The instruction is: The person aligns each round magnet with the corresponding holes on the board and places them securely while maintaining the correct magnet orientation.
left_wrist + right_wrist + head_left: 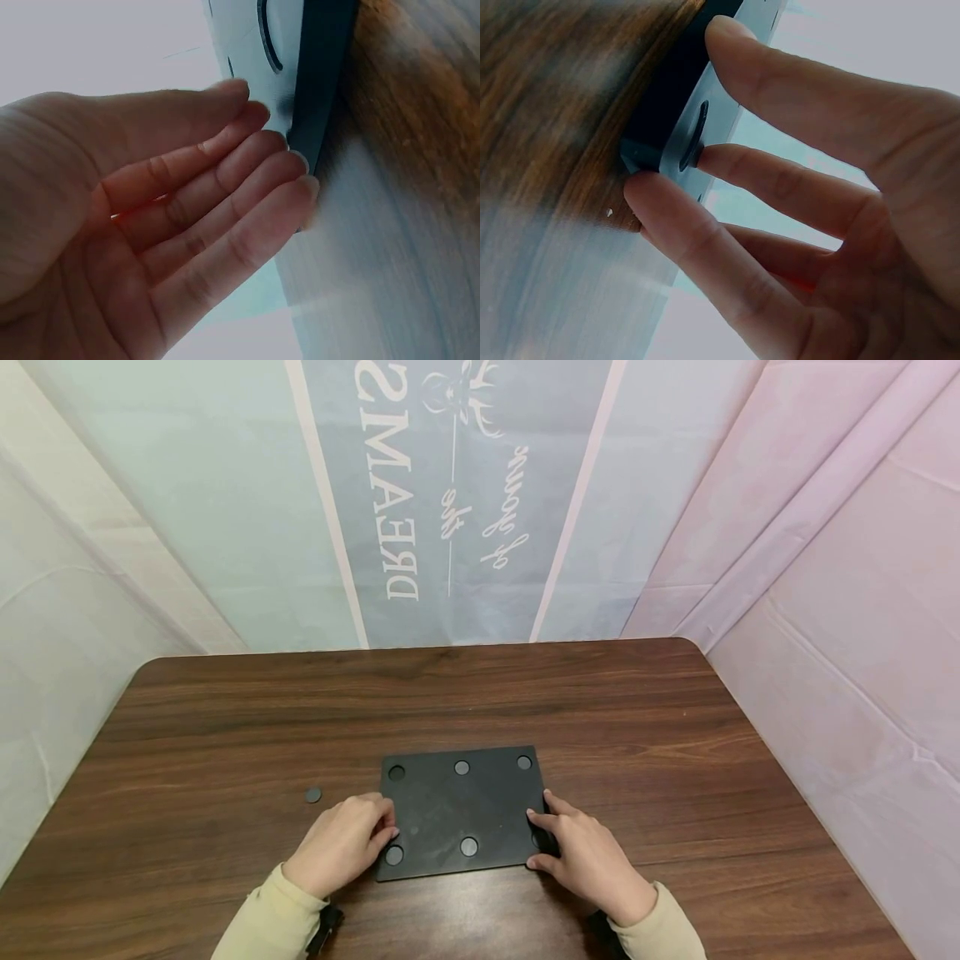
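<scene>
A flat black board (461, 810) with several round spots along its long sides lies on the table. The far left spot (396, 772) is darker, like a bare recess; the others look filled with grey discs. My left hand (345, 839) is at the board's left edge, thumb and fingertips close together above the near left disc (394, 856), with nothing visible between them. My right hand (592, 856) holds the near right corner, thumb at the near edge; in the right wrist view the index finger (765, 169) touches the board beside a round slot (694, 136).
A loose grey disc (313, 795) lies on the brown wooden table (637, 718), left of the board. Hanging cloth (465, 527) with printed lettering stands behind the table, and pale cloth (847, 652) closes off the right side.
</scene>
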`<action>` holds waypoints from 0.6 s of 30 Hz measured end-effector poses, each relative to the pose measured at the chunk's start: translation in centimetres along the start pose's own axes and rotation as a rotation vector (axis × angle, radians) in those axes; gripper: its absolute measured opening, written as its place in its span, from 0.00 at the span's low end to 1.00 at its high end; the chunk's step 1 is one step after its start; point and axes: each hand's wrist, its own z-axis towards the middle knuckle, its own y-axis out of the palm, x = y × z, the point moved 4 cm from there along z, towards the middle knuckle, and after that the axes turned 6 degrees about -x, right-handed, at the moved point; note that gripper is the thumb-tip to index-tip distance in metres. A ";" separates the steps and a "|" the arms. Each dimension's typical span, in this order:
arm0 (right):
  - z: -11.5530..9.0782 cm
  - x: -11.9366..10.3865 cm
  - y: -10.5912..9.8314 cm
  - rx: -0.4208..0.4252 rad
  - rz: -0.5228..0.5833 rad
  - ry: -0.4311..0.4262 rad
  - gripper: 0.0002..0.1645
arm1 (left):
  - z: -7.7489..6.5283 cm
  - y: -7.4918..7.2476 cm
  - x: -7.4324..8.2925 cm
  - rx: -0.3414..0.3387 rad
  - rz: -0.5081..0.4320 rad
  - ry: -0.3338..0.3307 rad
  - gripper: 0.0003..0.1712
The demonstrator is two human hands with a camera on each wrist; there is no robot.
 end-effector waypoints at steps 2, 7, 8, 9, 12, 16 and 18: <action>0.0 0.0 0.0 -0.003 0.000 0.002 0.32 | 0.0 0.0 0.0 0.017 0.012 -0.016 0.13; 0.0 0.1 0.0 -0.004 -0.002 0.001 0.32 | -0.1 -0.1 -0.2 0.063 0.043 -0.073 0.13; 0.0 0.0 0.1 -0.003 -0.003 0.000 0.32 | -0.1 -0.1 -0.3 0.068 0.047 -0.085 0.13; 0.0 0.0 0.1 -0.002 -0.004 -0.001 0.32 | -0.1 -0.1 -0.3 0.074 0.050 -0.094 0.12; 0.0 0.0 0.1 0.002 -0.005 -0.002 0.32 | -0.1 -0.2 -0.4 0.079 0.059 -0.117 0.11; 0.1 0.0 0.1 0.005 -0.008 0.001 0.32 | -0.2 -0.3 -0.5 0.102 0.093 -0.138 0.08; 0.1 0.0 0.1 0.005 -0.008 0.002 0.32 | -0.2 -0.4 -0.6 0.124 0.119 -0.143 0.08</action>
